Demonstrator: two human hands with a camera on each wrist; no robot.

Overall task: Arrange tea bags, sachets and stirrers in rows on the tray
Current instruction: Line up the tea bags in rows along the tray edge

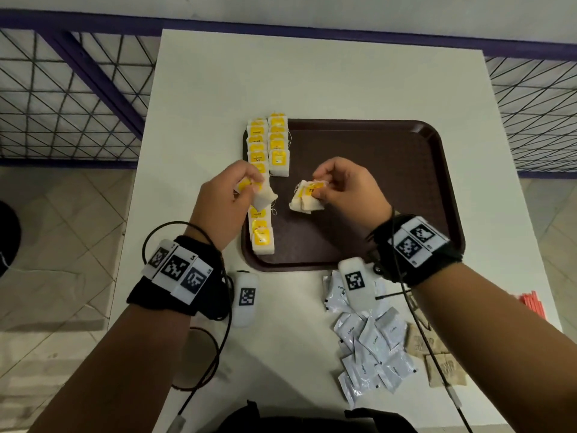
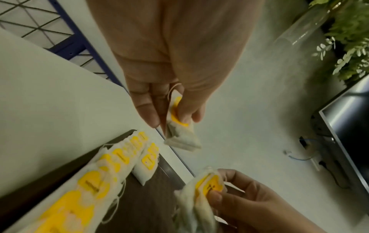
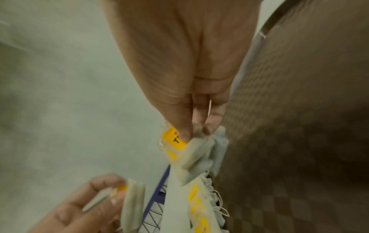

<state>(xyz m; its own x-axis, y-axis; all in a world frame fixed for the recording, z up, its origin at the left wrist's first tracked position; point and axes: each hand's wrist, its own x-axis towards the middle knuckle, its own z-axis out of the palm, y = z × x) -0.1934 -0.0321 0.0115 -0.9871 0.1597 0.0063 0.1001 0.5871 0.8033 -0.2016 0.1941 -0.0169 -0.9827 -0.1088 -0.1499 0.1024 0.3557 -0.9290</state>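
A dark brown tray (image 1: 390, 170) lies on the white table. Two rows of yellow-tagged tea bags (image 1: 258, 145) run down its left edge. My left hand (image 1: 246, 185) pinches one tea bag (image 1: 263, 198) above the left row; in the left wrist view this tea bag (image 2: 179, 135) hangs from the fingers. My right hand (image 1: 324, 185) grips a small bunch of tea bags (image 1: 304, 200) over the tray's middle, and the right wrist view shows that bunch (image 3: 189, 151) under the thumb.
White coffee sachets (image 1: 368, 345) and brown sachets (image 1: 443, 364) lie in a heap near the table's front right. Red stirrers (image 1: 530, 304) poke out at the right edge. A wire-mesh fence (image 1: 62, 98) stands behind the table.
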